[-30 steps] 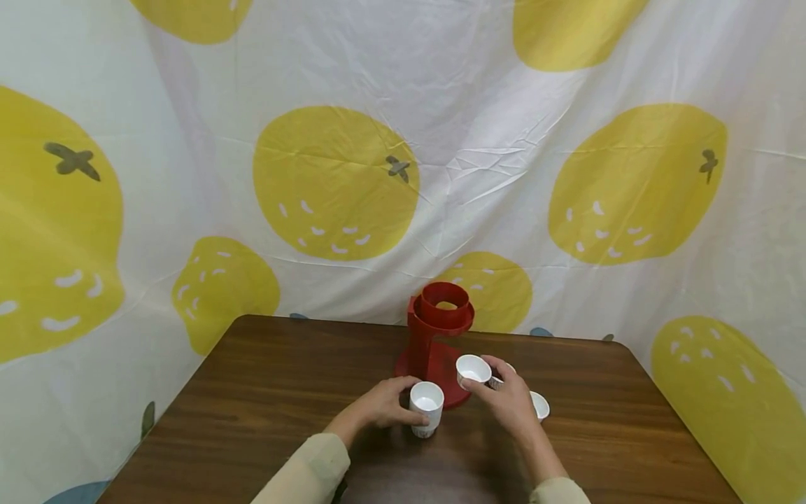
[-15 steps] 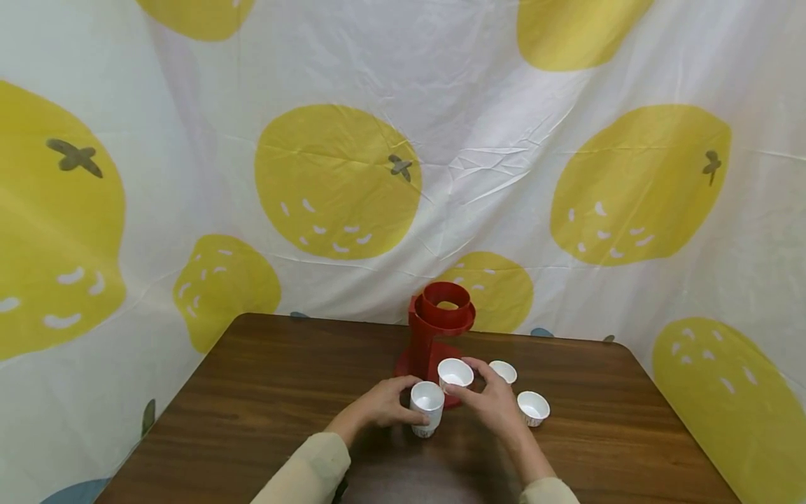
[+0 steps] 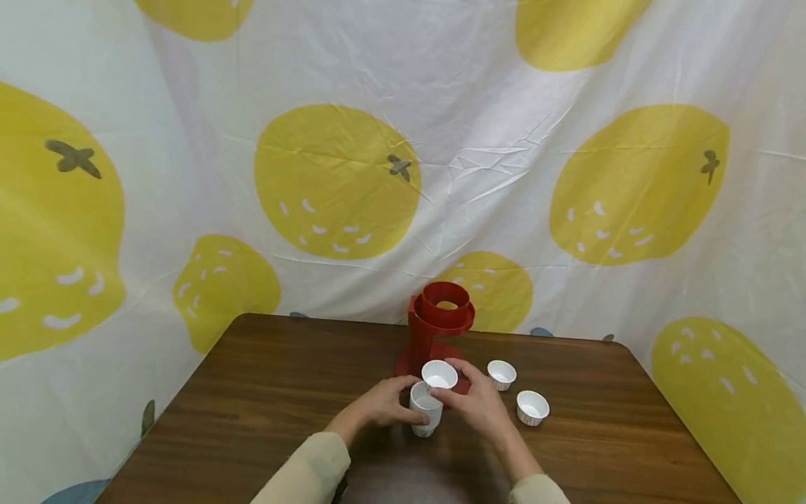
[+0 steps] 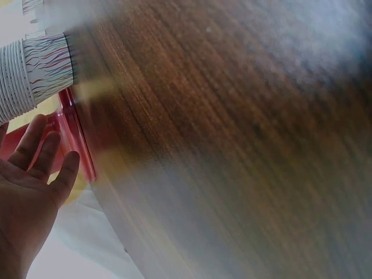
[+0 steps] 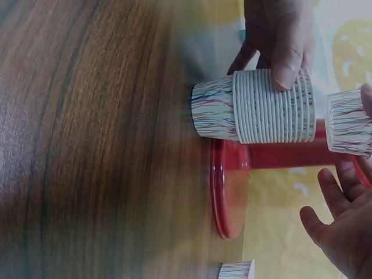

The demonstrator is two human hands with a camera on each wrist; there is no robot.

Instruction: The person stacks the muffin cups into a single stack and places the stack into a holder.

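The right hand (image 3: pixel 476 402) pinches a cup (image 3: pixel 439 373) in its fingers; just below them, the left hand (image 3: pixel 386 404) grips an upright cup stack (image 5: pixel 264 113).

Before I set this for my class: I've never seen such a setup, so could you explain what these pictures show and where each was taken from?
There is no machine here, just a person's two bare hands. The wide picture comes from a camera worn on the head; the two sideways close-ups come from cameras on the left and right wrists.

The left hand grips a stack of white cups on the brown table. The right hand holds a single cup just above the stack, not touching it. A far cup and a near cup stand to the right. Behind the stack rises a red stand.
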